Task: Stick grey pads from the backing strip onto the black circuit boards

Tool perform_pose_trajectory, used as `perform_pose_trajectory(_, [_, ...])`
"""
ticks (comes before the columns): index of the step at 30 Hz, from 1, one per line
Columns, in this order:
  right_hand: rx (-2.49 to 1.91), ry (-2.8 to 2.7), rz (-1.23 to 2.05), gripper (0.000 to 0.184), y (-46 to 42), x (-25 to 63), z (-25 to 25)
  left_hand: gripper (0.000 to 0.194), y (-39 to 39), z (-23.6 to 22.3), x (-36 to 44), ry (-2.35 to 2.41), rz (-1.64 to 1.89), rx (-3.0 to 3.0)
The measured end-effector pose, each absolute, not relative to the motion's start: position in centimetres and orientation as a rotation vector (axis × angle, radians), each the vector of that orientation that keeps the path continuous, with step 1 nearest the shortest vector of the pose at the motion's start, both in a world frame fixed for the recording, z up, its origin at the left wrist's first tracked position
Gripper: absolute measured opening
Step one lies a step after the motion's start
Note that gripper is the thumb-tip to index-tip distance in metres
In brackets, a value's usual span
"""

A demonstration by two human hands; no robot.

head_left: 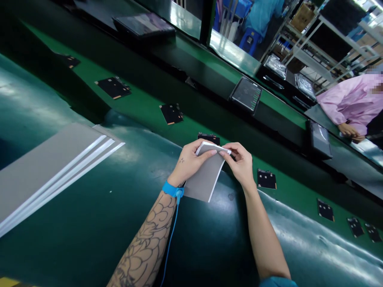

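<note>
My left hand [191,162] and right hand [237,164] both grip a curled grey sheet [203,179] with a white edge. A blue anti-static wrist strap [172,189] circles my left wrist, a black circuit board [208,138] sits just beyond on the green conveyor belt [140,105].

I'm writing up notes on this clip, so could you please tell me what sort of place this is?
Most likely an electronics factory assembly line: dark circuit boards sit in a row on a green conveyor belt, a blue anti-static wrist strap circles the left wrist, and a co-worker wears a pink smock.
</note>
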State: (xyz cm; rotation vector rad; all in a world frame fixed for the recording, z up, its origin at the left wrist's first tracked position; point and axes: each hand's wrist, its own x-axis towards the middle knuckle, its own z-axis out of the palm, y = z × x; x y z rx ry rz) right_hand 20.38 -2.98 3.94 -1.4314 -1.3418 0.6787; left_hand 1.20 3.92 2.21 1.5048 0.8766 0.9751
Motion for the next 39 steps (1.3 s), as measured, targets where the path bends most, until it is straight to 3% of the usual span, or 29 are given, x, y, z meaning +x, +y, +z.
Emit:
perform_pose_trajectory(6, [-1.473,-1.348,0.651,0.022,-3.0,20.7,3.6,0.034,3.9,2.1,1.0,0.835,1.007,1.453])
perform_pose_trajectory(12, [-1.448,-1.305,0.695,0.021,-2.9,20.8,3.4,0.021,3.9,2.3,0.8,0.836,1.018,1.486])
perform_pose_trajectory(39, [-1.555,-1.119,0.421,0.02,-8.8,22.3,1.2,0.023,1.9,2.6,3.7,0.774,0.877,1.633])
